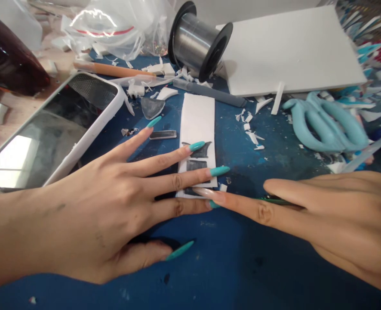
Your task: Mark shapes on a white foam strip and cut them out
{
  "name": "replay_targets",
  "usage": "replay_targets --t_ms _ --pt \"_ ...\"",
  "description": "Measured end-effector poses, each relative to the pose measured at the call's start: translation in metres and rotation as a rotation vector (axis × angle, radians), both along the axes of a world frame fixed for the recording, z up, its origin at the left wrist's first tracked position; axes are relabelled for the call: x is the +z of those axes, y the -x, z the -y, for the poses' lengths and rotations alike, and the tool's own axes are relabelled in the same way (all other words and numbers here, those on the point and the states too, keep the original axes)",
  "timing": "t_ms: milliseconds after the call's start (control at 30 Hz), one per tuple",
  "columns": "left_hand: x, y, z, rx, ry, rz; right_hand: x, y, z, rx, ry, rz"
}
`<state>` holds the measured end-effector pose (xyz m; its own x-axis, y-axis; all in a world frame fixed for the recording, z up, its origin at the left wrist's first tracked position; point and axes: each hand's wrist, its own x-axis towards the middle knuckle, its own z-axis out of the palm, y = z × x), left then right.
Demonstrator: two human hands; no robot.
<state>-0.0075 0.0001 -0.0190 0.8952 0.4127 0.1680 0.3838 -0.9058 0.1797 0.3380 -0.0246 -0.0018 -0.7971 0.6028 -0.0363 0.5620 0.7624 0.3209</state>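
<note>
My left hand (122,185) lies flat, fingers spread, long teal nails pointing right. Its fingers cross a narrow white paper strip (198,116) bearing dark grey painted shapes (203,150), partly hidden beneath them. My right hand (345,215) comes in from the right with its index finger stretched out. That pale-nailed fingertip rests at the strip's lower end, by a dark patch and against my left little finger. The other fingers are folded, and a thin green stick (276,200) shows between thumb and index finger, mostly hidden. Above the left fingers are a small clear-edged bar (163,134) and a grey translucent piece (152,107).
A white-cased phone (58,129) lies at left below a dark bottle (13,51). Behind are plastic bags (113,30), a wire spool (197,41), an orange stick (119,69), a grey pen (210,91) and white board (293,51). Blue-handled scissors (326,122) lie right among white scraps.
</note>
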Motion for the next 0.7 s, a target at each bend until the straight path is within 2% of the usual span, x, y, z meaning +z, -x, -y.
replay_targets --t_ms 167,267,433,600,700 --pt "0.002 -0.002 0.005 0.052 0.058 0.014 0.012 0.007 -0.012 0.124 0.080 -0.089" --pt "0.003 -0.003 0.007 0.100 0.100 -0.002 0.014 0.007 -0.014 0.126 0.107 -0.067" --pt "0.003 -0.003 0.005 0.024 0.070 0.028 0.013 0.001 -0.013 0.132 0.111 -0.101" --pt "0.004 -0.004 0.007 0.101 0.102 0.014 0.016 -0.003 -0.013 0.142 0.131 -0.065" --pt "0.003 -0.003 0.006 0.067 0.097 0.025 0.016 -0.004 -0.011 0.145 0.126 -0.047"
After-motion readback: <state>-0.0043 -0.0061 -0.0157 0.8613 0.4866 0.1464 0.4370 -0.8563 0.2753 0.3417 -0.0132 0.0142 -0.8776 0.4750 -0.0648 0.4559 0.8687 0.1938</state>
